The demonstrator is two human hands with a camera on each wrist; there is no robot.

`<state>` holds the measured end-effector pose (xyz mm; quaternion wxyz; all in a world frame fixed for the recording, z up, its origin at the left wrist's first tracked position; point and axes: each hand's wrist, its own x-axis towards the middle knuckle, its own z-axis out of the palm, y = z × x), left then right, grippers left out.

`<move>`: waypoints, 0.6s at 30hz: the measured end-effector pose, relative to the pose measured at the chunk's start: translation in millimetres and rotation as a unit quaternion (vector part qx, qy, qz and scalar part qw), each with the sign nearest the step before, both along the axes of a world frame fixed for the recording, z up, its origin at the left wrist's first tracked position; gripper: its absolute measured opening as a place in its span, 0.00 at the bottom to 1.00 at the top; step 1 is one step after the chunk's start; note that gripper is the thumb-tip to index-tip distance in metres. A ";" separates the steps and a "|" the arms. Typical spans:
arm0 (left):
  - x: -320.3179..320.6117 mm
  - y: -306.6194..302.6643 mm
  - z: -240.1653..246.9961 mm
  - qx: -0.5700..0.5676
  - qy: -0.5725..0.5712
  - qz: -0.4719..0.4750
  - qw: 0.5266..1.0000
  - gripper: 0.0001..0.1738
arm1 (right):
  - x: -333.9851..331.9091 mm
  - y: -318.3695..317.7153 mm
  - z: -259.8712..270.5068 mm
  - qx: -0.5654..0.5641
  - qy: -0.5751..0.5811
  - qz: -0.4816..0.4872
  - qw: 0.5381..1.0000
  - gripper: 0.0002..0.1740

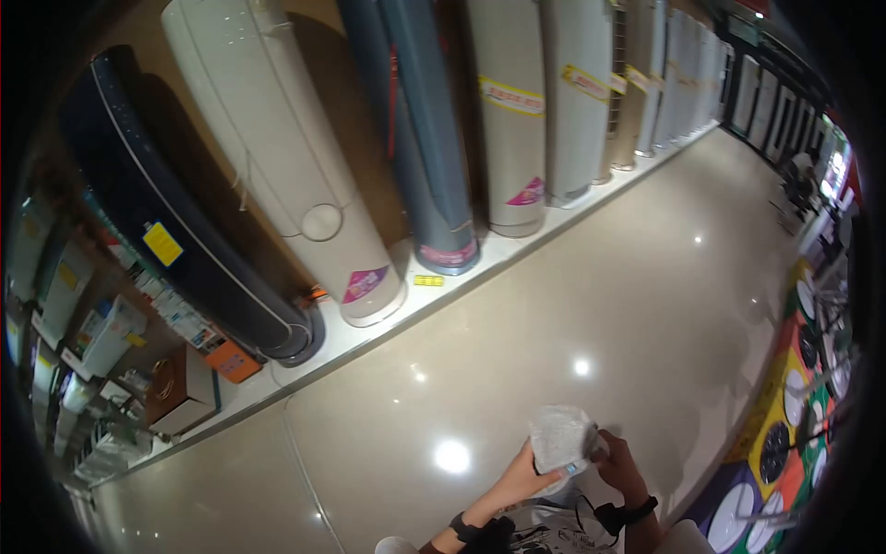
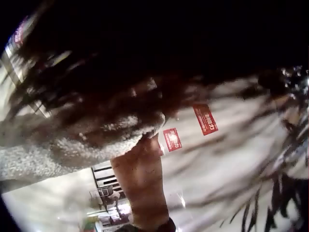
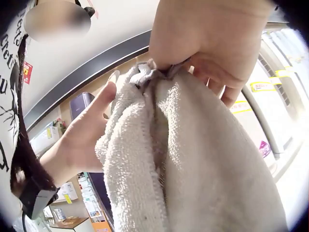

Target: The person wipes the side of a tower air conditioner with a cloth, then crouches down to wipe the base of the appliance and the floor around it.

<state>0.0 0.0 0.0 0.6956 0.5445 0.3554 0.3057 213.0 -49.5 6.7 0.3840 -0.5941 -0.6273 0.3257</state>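
Note:
A greyish-white terry cloth (image 1: 560,434), folded over, is held in front of the person's body. My left hand (image 1: 524,478) grips its left side, the thumb lying along the near edge. At the opposite edge my right hand (image 1: 620,463) pinches the cloth. The right wrist view shows that hand (image 3: 212,43) at the gathered top of the cloth (image 3: 203,145), with the thumb tip tucked into a fold. Below and left there, the left hand (image 3: 84,135) reaches behind the cloth. Dark blurred strands cover much of the left wrist view.
Tall floor-standing air conditioners (image 1: 305,166) line a low white platform (image 1: 425,300) ahead. Pale glossy tiles (image 1: 591,314) form the floor. To the right stands a colourful display (image 1: 780,425) with round plates. A brown-topped box (image 1: 180,388) and shelving occupy the far left.

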 end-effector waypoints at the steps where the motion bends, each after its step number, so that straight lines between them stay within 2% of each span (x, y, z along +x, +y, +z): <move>1: 7.5 -2.8 3.3 0.012 -0.005 -0.006 1.000 0.45 | 8.5 7.9 8.6 -0.061 0.013 0.003 0.998 0.19; 2: 15.0 -3.2 5.8 0.025 -0.011 -0.013 1.000 0.44 | 17.0 16.9 13.0 -0.122 0.022 0.003 0.992 0.16; 3: -22.1 43.0 3.3 0.004 0.026 -0.003 1.000 0.44 | -17.5 71.0 -6.6 -0.142 0.058 0.018 0.988 0.16; 5: -13.1 98.3 -0.8 -0.019 0.044 0.021 0.999 0.35 | -4.3 140.2 -15.4 -0.052 0.020 0.032 0.998 0.13; 6: -11.3 131.8 -2.0 0.031 0.073 0.070 0.994 0.28 | -4.0 182.7 -18.8 -0.027 0.026 0.039 0.999 0.13; 7: -10.6 161.9 -1.3 0.041 0.081 0.074 0.993 0.28 | -4.9 212.3 -20.6 0.117 -0.047 0.011 0.992 0.11; 8: -10.8 185.4 -0.1 0.031 0.137 0.090 0.986 0.26 | -6.3 232.0 -20.2 0.247 -0.120 -0.024 0.961 0.10; 9: -12.3 206.5 3.1 0.023 0.192 0.101 0.976 0.24 | -6.4 251.8 -6.8 0.254 -0.121 -0.046 0.958 0.08; 10: -11.8 230.1 27.1 0.069 0.216 0.113 0.967 0.21 | 1.1 271.5 -20.0 0.250 -0.133 -0.065 0.957 0.08; 11: -16.3 258.9 27.4 0.083 0.217 0.113 0.966 0.21 | 10.0 297.6 -32.0 0.252 -0.146 -0.082 0.953 0.09; 12: -24.3 282.2 21.4 0.132 0.228 0.112 0.958 0.20 | 11.4 323.4 -15.9 0.260 -0.143 -0.084 0.951 0.09; 13: -30.2 300.1 24.8 0.173 0.241 0.112 0.948 0.20 | 13.5 343.9 9.4 0.066 0.020 -0.032 0.997 0.11; 15: -36.0 327.1 34.9 0.177 0.242 0.122 0.946 0.21 | 11.7 377.9 -2.9 -0.140 0.174 0.028 0.974 0.13; 16: -41.7 342.3 41.7 0.188 0.186 0.098 0.959 0.21 | -1.8 397.8 -23.3 -0.165 0.417 -0.034 0.893 0.20; 17: -44.8 359.8 45.2 0.202 0.130 0.073 0.968 0.22 | -2.3 413.4 -30.3 -0.178 0.494 -0.013 0.851 0.25; 18: -47.1 370.0 34.5 0.102 0.066 0.058 0.991 0.24 | -12.9 430.8 -8.2 -0.193 0.568 0.005 0.800 0.30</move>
